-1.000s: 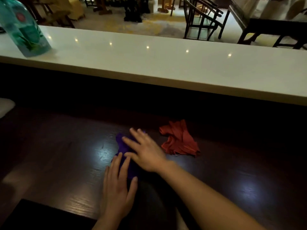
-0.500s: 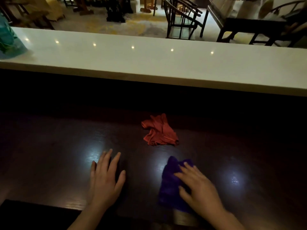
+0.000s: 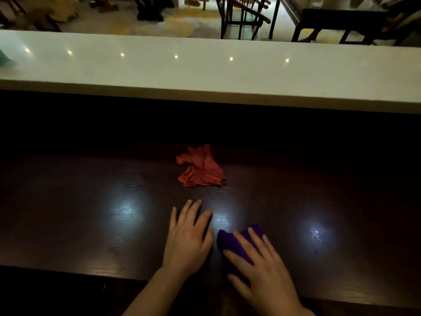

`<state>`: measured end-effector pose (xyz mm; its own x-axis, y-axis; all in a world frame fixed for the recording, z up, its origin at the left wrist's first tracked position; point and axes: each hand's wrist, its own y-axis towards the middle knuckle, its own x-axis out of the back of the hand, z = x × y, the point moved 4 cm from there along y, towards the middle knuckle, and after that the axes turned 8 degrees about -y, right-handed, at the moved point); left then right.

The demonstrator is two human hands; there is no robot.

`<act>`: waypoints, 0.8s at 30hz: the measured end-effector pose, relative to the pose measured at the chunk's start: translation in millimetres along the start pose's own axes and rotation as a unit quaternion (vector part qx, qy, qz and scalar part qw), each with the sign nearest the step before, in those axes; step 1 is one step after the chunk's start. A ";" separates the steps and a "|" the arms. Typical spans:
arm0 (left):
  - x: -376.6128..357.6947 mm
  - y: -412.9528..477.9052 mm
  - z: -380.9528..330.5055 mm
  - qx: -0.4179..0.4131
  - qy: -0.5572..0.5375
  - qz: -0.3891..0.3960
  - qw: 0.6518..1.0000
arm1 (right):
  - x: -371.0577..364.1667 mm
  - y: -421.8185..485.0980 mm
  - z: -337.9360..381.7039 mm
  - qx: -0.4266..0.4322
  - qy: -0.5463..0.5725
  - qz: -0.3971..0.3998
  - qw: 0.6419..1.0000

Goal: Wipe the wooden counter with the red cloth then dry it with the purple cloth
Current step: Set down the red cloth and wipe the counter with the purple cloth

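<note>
The dark wooden counter [image 3: 91,201] stretches across the lower half of the view. A crumpled red cloth [image 3: 201,167] lies loose on it, a little beyond my hands. My right hand [image 3: 262,267] presses flat on the purple cloth [image 3: 237,242] near the counter's front edge, fingers spread over it. Only the cloth's far and left parts show from under the hand. My left hand [image 3: 189,240] rests flat on the bare wood just to the left of the purple cloth, holding nothing.
A raised white ledge [image 3: 205,71] runs along the back of the counter. A teal bottle's edge [image 3: 3,60] shows at its far left. Dark chairs [image 3: 241,17] and a table [image 3: 341,21] stand on the floor beyond.
My right hand slid the purple cloth from the left of the counter to the right, then back a little toward my left hand. The red cloth stayed where it lay.
</note>
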<state>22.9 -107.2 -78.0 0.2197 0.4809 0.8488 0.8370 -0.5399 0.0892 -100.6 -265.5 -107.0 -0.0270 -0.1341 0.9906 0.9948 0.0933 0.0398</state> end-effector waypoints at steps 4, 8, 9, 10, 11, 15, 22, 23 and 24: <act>-15.2 7.0 -25.5 -0.035 0.017 0.035 0.999 | 22.9 7.3 -80.8 -0.107 -0.034 -0.031 0.993; -38.2 21.2 -48.5 -0.030 0.054 0.062 0.996 | 34.9 41.3 -104.2 -0.261 -0.014 -0.007 0.965; -45.7 24.5 -54.3 -0.030 0.062 0.073 0.995 | 31.8 34.1 -94.5 -0.247 -0.019 -0.017 0.969; -52.6 27.9 -59.4 -0.029 0.070 0.080 0.994 | 27.3 19.2 -83.1 -0.213 -0.020 -0.024 0.976; -58.9 31.3 -63.8 -0.026 0.081 0.085 0.993 | 22.5 -1.8 -72.9 -0.170 -0.022 -0.029 0.985; -80.9 45.6 -82.6 -0.015 0.112 0.088 0.990 | 24.6 -60.2 -121.9 -0.151 -0.034 -0.012 0.988; -95.1 50.2 -98.7 0.013 0.116 0.062 0.991 | 45.7 -7.8 -199.4 -0.361 -0.065 -0.010 0.930; -94.8 50.3 -98.2 0.012 0.114 0.059 0.992 | 42.4 -10.3 -184.9 -0.344 -0.066 -0.012 0.937; -94.2 50.8 -97.8 0.011 0.114 0.057 0.992 | 36.9 -16.9 -164.5 -0.308 -0.063 -0.018 0.949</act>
<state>-4.3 -247.6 -102.4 0.1963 0.2479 0.9487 0.8242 -0.5659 -0.0227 -102.3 -434.3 -92.7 -0.0338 -0.0030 0.9994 0.8599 -0.5097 0.0275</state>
